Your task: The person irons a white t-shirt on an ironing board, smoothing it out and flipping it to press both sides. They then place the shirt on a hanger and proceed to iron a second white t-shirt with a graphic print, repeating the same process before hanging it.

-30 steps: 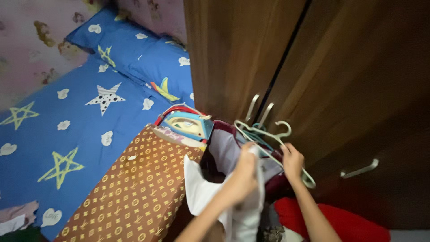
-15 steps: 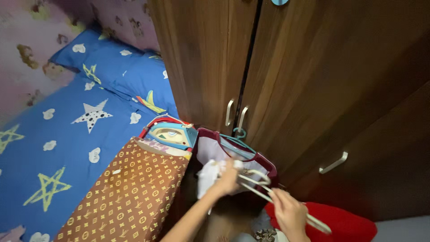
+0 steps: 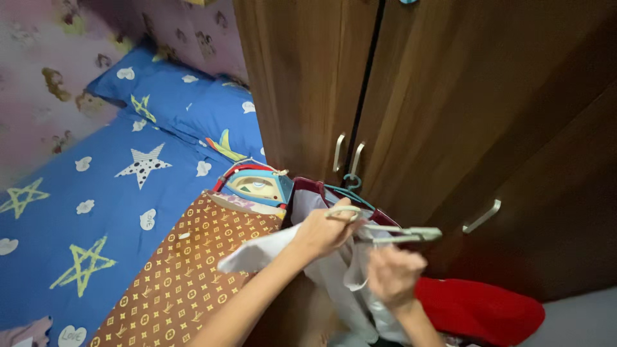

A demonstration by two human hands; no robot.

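Gripping pale hangers (image 3: pixel 385 230) w/ left hand (image 3: pixel 324 232), fingers clamped; right hand (image 3: pixel 393 273) blurred, can't tell grip. We risk white garment (image 3: pixel 340 276) slipping off.

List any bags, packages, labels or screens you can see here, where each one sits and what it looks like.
Brown patterned bag or case: lower left, against the blue star bedsheet; flat, boxy, covered in repeating gold motifs.
Colourful bag: just behind it, by the wooden wardrobe; rounded, blue with red trim and a yellowish panel.
Red bag or cushion: floor at lower right; plain, soft.
No signs or screens in view.
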